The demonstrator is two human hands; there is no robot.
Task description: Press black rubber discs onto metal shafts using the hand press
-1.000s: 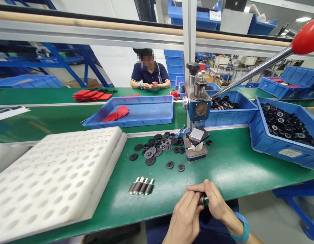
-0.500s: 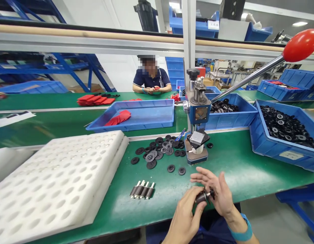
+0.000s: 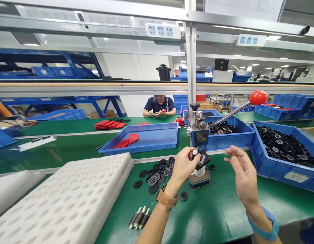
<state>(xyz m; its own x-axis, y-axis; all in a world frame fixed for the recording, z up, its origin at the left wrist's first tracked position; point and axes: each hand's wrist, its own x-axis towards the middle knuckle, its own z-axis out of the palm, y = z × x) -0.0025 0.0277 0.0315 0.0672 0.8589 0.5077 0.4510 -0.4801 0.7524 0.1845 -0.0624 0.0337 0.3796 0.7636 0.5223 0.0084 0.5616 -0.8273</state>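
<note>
Left hand (image 3: 183, 166) pinched a roller (image 3: 195, 152) at the press (image 3: 199, 135) (shaft up, suiting its nest); right hand (image 3: 242, 173) hovered open, empty.

Factory hall, workbench line. My green tabletop (image 3: 223, 210) runs left to right. A second green bench (image 3: 57, 127) lies parallel behind it, and a person (image 3: 159, 106) sits at its far side, facing me. A grey metal post (image 3: 191, 67) rises in front of me and carries horizontal frame rails plus a tan tube rail (image 3: 96, 84). Two white power strips (image 3: 160, 31) (image 3: 249, 40) hang on the top rail. Blue steel racking (image 3: 70, 64) stands far left against a white wall (image 3: 136, 67). Blue bins (image 3: 294, 105) are stacked far right. Ceiling panel lights (image 3: 273, 38) are on, giving even bright light. No windows in view.
</note>
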